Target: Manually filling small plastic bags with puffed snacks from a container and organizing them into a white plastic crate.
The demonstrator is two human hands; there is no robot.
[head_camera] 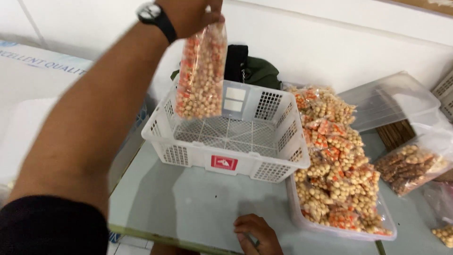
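Clear plastic bag [200, 75] of nuts hangs limp yet weighty, pinched at its top by my left hand [191, 14], above the white basket [226, 163] below.

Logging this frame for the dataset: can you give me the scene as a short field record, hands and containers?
left hand: raised, pinching the top of a clear snack bag of pale round puffs and orange pieces
bag position: hanging above the white perforated basket
basket contents: none visible
right hand: resting flat on the grey table, holding nothing
clear bin: right of the basket, heaped with similar snack bags
wrist: black wristwatch on the left arm
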